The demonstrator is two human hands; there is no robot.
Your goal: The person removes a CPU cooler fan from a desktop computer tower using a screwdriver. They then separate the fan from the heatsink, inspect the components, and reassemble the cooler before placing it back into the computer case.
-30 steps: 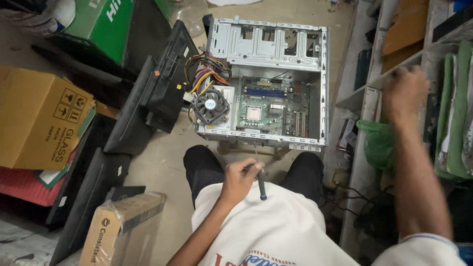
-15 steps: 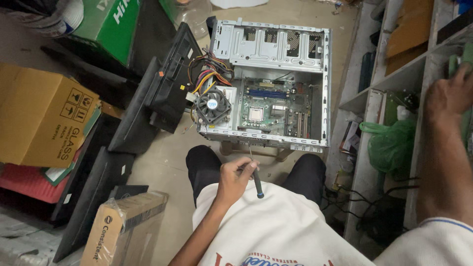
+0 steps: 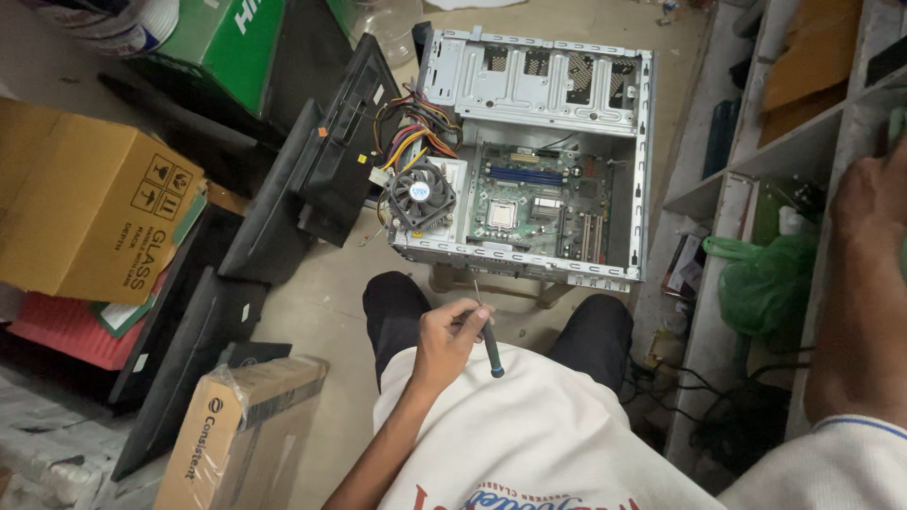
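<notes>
Work on an opened computer case [image 3: 534, 156], lying on its side on the floor just beyond the knees, side panel off, motherboard [image 3: 543, 203] exposed. Left hand [image 3: 449, 340] low over the lap, fingers clamped around a screwdriver [image 3: 487, 331], thin shaft pointing toward the case, dark handle toward the body. Right hand [image 3: 874, 222] raised at the right edge, up by the shelf [image 3: 756, 170]; cannot tell whether its fingers are apart or closed on something, being cut off by the frame. Cooler fan [image 3: 419, 194] resting loose at the near left corner of the case, coloured cables [image 3: 411, 132] behind it. Likely a pause between screws: tool ready, not yet at the board. Next move probably calls for bringing the tip down straight onto a small screw. Screws themselves too small to make out.
</notes>
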